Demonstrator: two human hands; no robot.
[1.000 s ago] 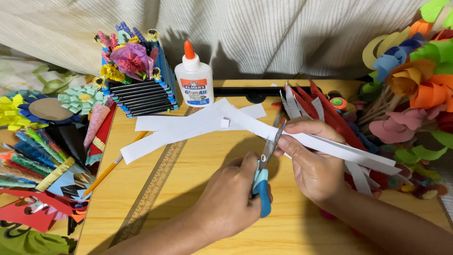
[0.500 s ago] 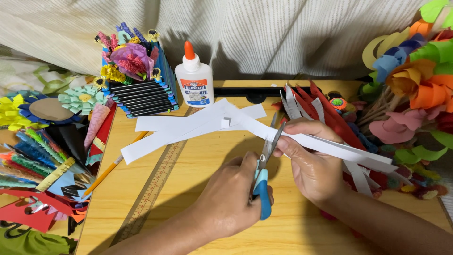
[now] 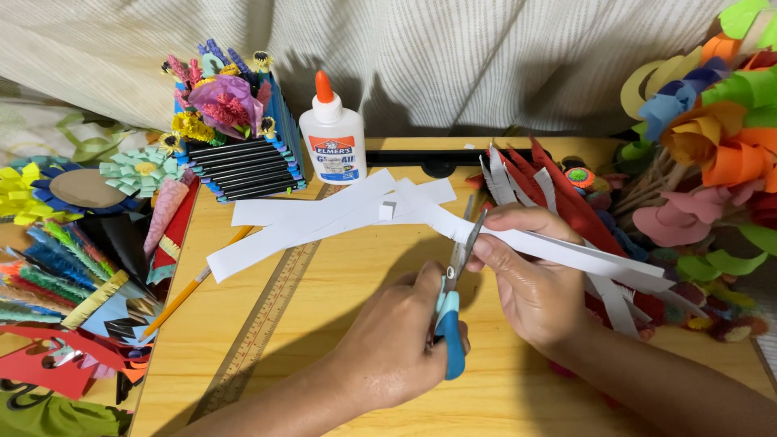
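1. Two hands work low over the desk: the left hand is closed around blue-handled scissors, blades pointing away.
2. One white paper strip is pinched by the right hand, just beside the blades.
3. Perhaps three more strips lie beyond.
4. One glue bottle stands farthest.
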